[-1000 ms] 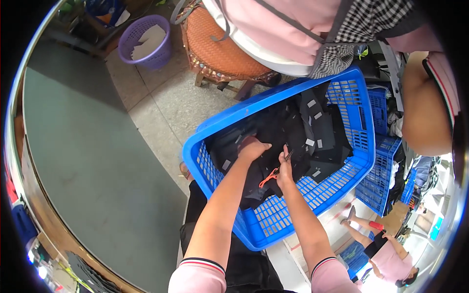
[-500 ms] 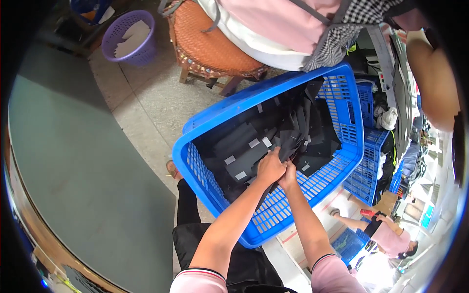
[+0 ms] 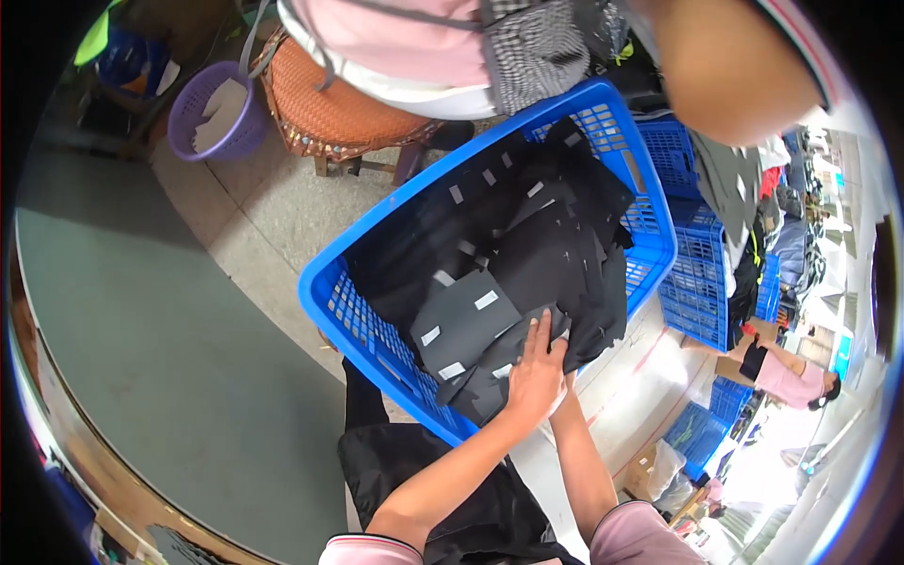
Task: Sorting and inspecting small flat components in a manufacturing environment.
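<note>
My left hand (image 3: 537,377) lies with its fingers stretched out on top of a bunch of black fabric pieces (image 3: 556,264). These pieces spread over the near right side of a blue plastic basket (image 3: 318,278), covering part of its rim. Close beneath it is my right hand (image 3: 566,396), its fingers hidden by the left hand and the cloth, so its grip does not show. More dark cut pieces (image 3: 461,320) with small white labels lie in the basket.
Beyond the basket, a person in pink (image 3: 405,28) sits on an orange cushioned stool (image 3: 344,104). A purple basket (image 3: 250,122) with pale scraps stands on the floor. To the left runs a large grey-green surface (image 3: 169,358); stacked blue crates (image 3: 692,273) stand at right.
Both hands have come nearer from the basket's middle with the black pieces, which now fan out flatter. My left hand has changed from a closed grip to stretched fingers. The view has shifted.
</note>
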Available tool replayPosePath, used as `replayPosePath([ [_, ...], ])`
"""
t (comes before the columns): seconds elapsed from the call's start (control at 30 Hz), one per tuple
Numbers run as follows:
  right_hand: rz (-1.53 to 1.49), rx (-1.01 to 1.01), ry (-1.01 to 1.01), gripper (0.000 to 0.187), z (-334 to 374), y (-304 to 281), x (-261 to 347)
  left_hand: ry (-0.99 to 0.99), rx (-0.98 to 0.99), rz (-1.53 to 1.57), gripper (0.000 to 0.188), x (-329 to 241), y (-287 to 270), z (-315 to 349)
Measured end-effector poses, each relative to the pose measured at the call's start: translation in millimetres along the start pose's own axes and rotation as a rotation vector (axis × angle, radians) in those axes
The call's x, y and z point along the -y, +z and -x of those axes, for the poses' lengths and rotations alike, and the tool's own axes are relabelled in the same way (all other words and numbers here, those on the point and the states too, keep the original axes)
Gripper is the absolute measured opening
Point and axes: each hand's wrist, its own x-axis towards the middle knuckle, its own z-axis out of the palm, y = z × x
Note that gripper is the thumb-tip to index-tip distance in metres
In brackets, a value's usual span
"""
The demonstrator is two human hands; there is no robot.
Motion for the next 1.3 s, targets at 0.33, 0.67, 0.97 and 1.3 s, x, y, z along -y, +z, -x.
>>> replayPosePath([
  [0.33,-0.216,0.161,-0.041,0.05,38,56,-23,0.029,-0.013,-0.169,0.04,-4,-24,6],
  [0.67,-0.212,0.125,-0.188,0.051,164,89,-25,0.207,0.05,-0.221,0.035,-96,-58,80],
  [0.97,0.173,0.285,-0.237,0.051,231,121,-21,0.273,-0.025,-0.325,0.043,-156,-101,133],
  [1.3,0.656,0.335,-0.35,0.051,243,123,17,0.404,0.005,-0.282,0.04,-187,-87,100],
])
